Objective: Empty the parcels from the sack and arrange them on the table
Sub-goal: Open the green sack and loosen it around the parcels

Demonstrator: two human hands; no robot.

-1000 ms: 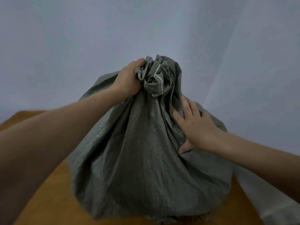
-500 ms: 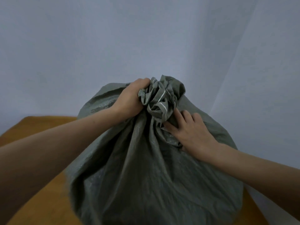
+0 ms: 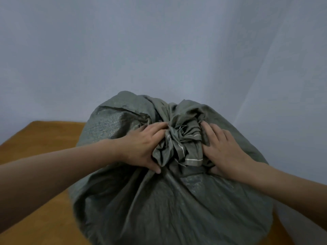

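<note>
To the left of the sack, a brown wooden table (image 3: 37,144) runs back to a pale grey-blue wall (image 3: 123,50). The left hand (image 3: 141,149) reaches in from that side and grips the sack's gathered neck, its fingers curled round the far side of the bunched cloth and its thumb closing in on the near side.

The grey-green sack (image 3: 159,209) stands full and rounded on the table, at its right end. Its long axis is upright and its tied mouth (image 3: 178,145) is on top, the crumpled end flopping toward the camera.

On the right side of the neck the right hand (image 3: 226,151) lies flat on the sack, fingers fairly straight and close together against the bunch, thumb tucked under its lower edge. Right of the sack a pale curtain (image 3: 283,85) hangs in soft folds.
</note>
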